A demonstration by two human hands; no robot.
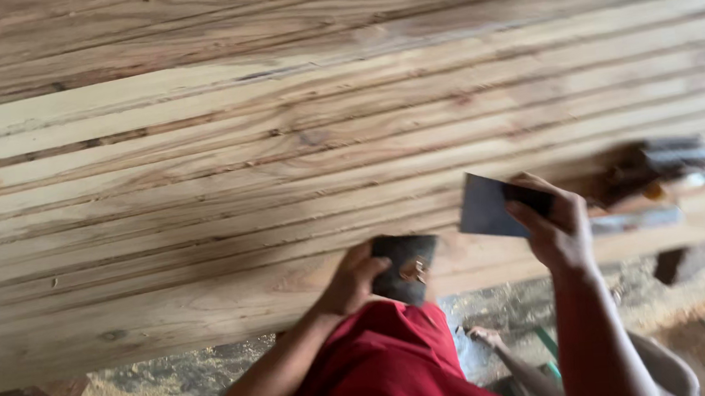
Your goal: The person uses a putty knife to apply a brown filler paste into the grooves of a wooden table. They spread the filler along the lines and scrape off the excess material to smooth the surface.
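Red cloth on the person's lap fills the bottom centre of the frame. Just above it, the left hand has its grip closed around a dark block with orange smears, pressed against the near edge of stacked pale wooden planks. To the right, the right hand pinches a thin grey scraper blade over the planks. Blurred tools lie at the right edge, with sawdust on the floor below.
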